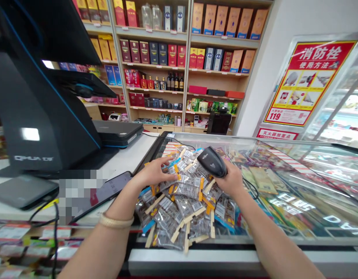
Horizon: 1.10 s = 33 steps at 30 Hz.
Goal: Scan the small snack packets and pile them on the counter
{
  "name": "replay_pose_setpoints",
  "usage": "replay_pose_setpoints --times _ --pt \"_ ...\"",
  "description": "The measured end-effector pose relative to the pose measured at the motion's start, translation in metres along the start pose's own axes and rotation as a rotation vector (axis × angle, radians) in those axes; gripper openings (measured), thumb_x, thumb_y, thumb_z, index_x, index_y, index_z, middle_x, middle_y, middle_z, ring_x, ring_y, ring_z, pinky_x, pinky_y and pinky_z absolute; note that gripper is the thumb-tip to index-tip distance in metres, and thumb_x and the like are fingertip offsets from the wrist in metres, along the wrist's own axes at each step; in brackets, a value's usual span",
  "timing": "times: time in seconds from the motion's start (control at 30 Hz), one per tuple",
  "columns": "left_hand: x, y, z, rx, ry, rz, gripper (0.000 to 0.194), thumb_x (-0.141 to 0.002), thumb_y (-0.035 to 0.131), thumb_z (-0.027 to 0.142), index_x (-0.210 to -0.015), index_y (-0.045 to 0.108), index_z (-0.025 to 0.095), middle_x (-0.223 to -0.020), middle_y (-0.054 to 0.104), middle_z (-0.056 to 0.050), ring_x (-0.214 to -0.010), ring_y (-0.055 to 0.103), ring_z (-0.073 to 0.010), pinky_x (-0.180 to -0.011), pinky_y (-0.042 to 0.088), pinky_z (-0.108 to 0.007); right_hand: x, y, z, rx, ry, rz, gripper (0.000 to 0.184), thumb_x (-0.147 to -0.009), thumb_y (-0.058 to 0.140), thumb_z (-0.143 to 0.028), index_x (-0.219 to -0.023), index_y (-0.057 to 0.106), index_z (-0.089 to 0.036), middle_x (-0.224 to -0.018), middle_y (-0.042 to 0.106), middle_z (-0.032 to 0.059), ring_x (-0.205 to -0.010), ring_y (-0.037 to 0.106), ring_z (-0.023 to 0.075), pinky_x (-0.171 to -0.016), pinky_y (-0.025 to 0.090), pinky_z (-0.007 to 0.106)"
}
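- Packets [181,205], clear plastic w/ yellow, blue & cream strips, lie heaped on the glass tabletop [219,261], mid-frame in the head view, below & btwn the two hands.
- L hand [155,172]: over pile's L side, fingers loosely curled & part-spread, thumb apart from index; nothing seen gripped. Touching packets or just above: can't tell.
- R hand [229,180]: wrapped round a black scanner [212,161], over pile's far R side; gap beneath can't be judged.
- Key relation: one top packet [187,190] lies just R of & slightly nearer the person than the L thumb; long axis approx L–R, a bit tilted, barcode twd R end. L hand is the nearer one; scanner sits beyond & R of it, its own long axis slanting from far L to near R.
- Text: packet barcodes & fine print too small to read; scanner logo ditto. POS terminal [45,116] at L shows approx "QHUA", rest unclear. Red wall poster [312,79]: 消防栓 使用方法 (hydrant instructions), w/ "119"; sign [277,134] below: 灭火器放置点 (extinguisher spot). Glass bears big white letters [344,224], cut off at R. Shelf boxes [172,54]: some red ones marked 郎.
- Phone [115,188] lies beside L forearm; screen text too blurry.
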<state>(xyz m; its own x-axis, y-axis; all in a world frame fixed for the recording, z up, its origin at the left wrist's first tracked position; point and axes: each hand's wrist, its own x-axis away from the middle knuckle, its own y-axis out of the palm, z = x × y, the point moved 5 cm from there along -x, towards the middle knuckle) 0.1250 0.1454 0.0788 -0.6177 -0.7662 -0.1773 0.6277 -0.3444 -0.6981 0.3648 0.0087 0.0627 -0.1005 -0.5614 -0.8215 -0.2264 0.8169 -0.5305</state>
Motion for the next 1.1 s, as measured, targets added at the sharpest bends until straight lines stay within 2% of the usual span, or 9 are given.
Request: replay_pose_setpoints --times 0.17,0.27,0.43,0.6,0.73,0.83,0.9,1.0,1.1 --pt "0.000 0.006 -0.004 -0.018 -0.041 -0.082 0.078 -0.048 0.079 0.051 -0.116 0.064 0.017 -0.092 0.067 -0.007 -0.084 0.062 -0.0227 -0.072 0.047 -0.030 0.001 -0.002 -0.001 -0.023 -0.014 0.006 0.024 -0.072 0.055 -0.031 -0.093 0.062 -0.022 -0.080 0.071 0.0070 -0.072 0.068 0.0255 -0.064 0.050 0.032" --pt "-0.001 0.006 -0.011 -0.008 -0.092 -0.067 0.072 -0.045 0.079 0.053 -0.105 0.062 0.017 -0.084 0.066 -0.004 -0.074 0.061 -0.0202 -0.063 0.045 -0.027 0.000 -0.002 -0.003 -0.006 -0.022 -0.006 0.019 -0.071 0.055 -0.031 -0.087 0.060 -0.022 -0.074 0.069 0.0062 -0.068 0.067 0.0251 -0.060 0.048 0.031" --pt "-0.003 0.001 -0.023 -0.190 -0.212 -0.032 0.056 -0.046 0.075 0.063 -0.079 0.060 0.020 -0.071 0.066 -0.003 -0.066 0.059 -0.0203 -0.055 0.038 -0.027 0.000 -0.002 -0.004 0.011 -0.013 -0.020 0.015 -0.072 0.055 -0.033 -0.082 0.059 -0.023 -0.070 0.067 0.0051 -0.064 0.065 0.0239 -0.057 0.046 0.030" --pt "-0.004 0.000 -0.018 -0.172 -0.177 -0.039 0.045 -0.048 0.075 0.061 -0.058 0.057 0.021 -0.056 0.059 0.001 -0.057 0.053 -0.0171 -0.050 0.032 -0.026 0.000 0.002 -0.001 0.032 0.025 -0.075 0.021 -0.070 0.056 -0.032 -0.088 0.063 -0.023 -0.077 0.070 0.0060 -0.070 0.067 0.0247 -0.060 0.047 0.030" --pt "0.000 -0.004 -0.007 0.113 -0.112 -0.001 0.034 -0.052 0.077 0.049 -0.063 0.066 0.019 -0.061 0.063 0.001 -0.061 0.054 -0.0162 -0.055 0.038 -0.025 0.000 0.004 0.000 0.043 0.030 -0.091 0.025 -0.071 0.056 -0.033 -0.092 0.065 -0.022 -0.078 0.071 0.0063 -0.071 0.067 0.0252 -0.061 0.048 0.031" --pt "0.002 -0.012 -0.005 0.353 -0.137 0.173 0.030 -0.056 0.077 0.043 -0.066 0.064 0.017 -0.061 0.063 0.001 -0.061 0.056 -0.0156 -0.057 0.042 -0.024 0.001 0.004 0.001 0.046 0.034 -0.091 0.026 -0.072 0.057 -0.034 -0.093 0.065 -0.023 -0.081 0.072 0.0062 -0.074 0.068 0.0250 -0.062 0.049 0.030" --pt "0.001 -0.017 -0.010 0.574 -0.200 0.329 0.029 -0.061 0.076 0.041 -0.068 0.060 0.017 -0.058 0.061 0.002 -0.055 0.055 -0.0140 -0.054 0.044 -0.024 0.001 0.005 0.001 0.043 0.039 -0.093 0.028 -0.072 0.057 -0.033 -0.096 0.065 -0.022 -0.083 0.072 0.0063 -0.076 0.068 0.0252 -0.063 0.049 0.031" --pt "-0.001 -0.019 -0.021 0.985 -0.353 0.569 0.018 -0.077 0.066 0.032 -0.075 0.056 0.017 -0.059 0.059 0.004 -0.050 0.055 -0.0118 -0.052 0.048 -0.023 0.002 0.006 0.002 0.042 0.040 -0.108 0.030 -0.072 0.057 -0.033 -0.098 0.066 -0.022 -0.085 0.073 0.0067 -0.076 0.068 0.0258 -0.064 0.050 0.032" --pt "-0.005 -0.012 -0.027 1.388 -0.518 0.651 0.016 -0.092 0.045 0.022 -0.083 0.056 0.015 -0.065 0.062 0.000 -0.054 0.060 -0.0122 -0.054 0.054 -0.025 0.002 0.006 0.003 0.042 0.037 -0.109 0.031 -0.072 0.058 -0.033 -0.099 0.066 -0.021 -0.086 0.073 0.0074 -0.076 0.068 0.0261 -0.066 0.050 0.033"
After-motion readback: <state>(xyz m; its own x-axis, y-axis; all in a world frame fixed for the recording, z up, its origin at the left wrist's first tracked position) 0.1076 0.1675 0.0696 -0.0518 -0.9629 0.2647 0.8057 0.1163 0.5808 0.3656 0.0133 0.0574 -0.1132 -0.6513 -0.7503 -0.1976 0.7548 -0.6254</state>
